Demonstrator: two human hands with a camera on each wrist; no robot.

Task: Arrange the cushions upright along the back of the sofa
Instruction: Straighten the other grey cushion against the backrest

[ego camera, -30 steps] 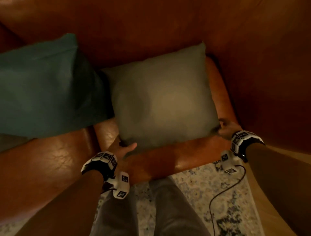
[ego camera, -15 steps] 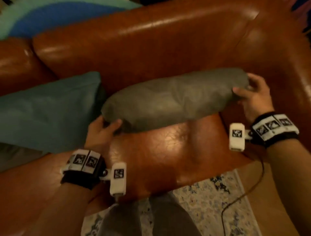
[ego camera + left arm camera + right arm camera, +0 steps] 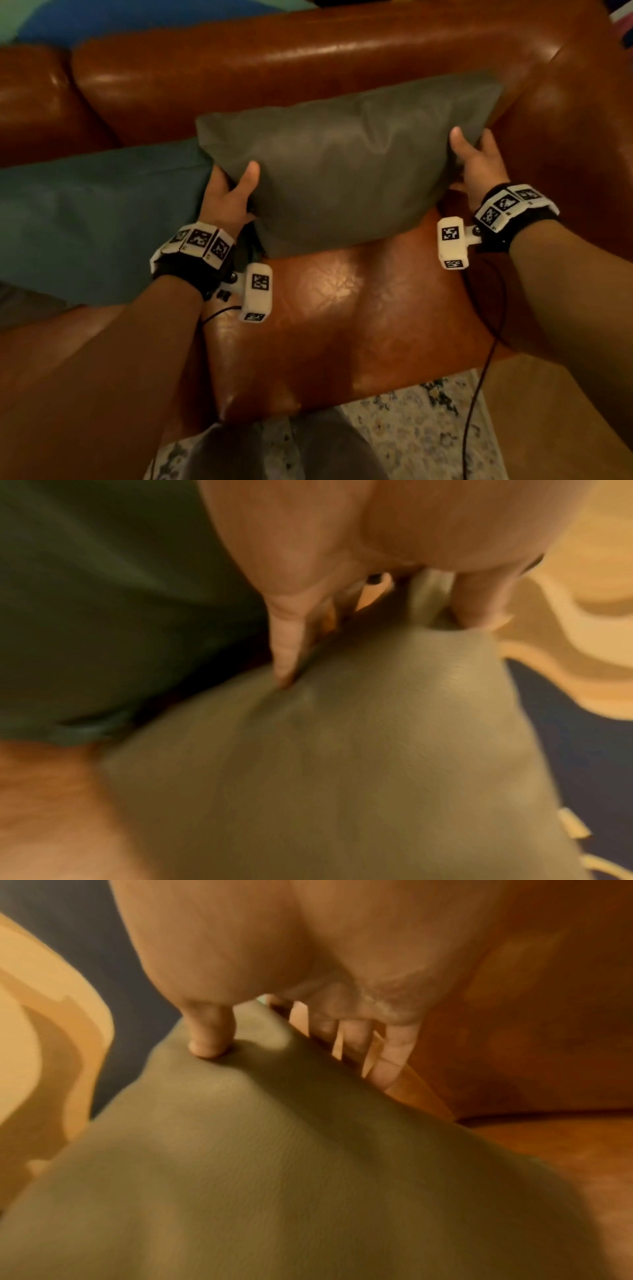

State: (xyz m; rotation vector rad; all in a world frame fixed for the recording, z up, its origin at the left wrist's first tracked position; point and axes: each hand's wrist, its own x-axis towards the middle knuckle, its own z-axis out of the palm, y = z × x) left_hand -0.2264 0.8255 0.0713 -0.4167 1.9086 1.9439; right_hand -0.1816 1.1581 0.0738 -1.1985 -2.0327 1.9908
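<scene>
A grey cushion [image 3: 342,164] stands nearly upright on the brown leather sofa seat [image 3: 342,301], its top edge against the sofa back [image 3: 274,68]. My left hand [image 3: 229,192] grips its left edge, thumb on the front and fingers behind. My right hand [image 3: 476,161] grips the right edge the same way. In the left wrist view the left hand [image 3: 369,620] pinches the grey cushion [image 3: 342,777]. In the right wrist view the thumb presses the front of the grey cushion [image 3: 257,1164] while my right hand [image 3: 294,1042] keeps its fingers behind. A teal cushion [image 3: 89,219] leans on the left.
The sofa armrest [image 3: 565,120] rises just right of the grey cushion. A patterned rug [image 3: 411,438] lies in front of the sofa, with a black cable [image 3: 479,377] trailing from the right wrist. My legs [image 3: 291,452] stand at the seat's front edge.
The grey cushion lay flat on the seat, was lifted by its two side edges, and now stands tilted up against the sofa back. Both hands rose with it.
</scene>
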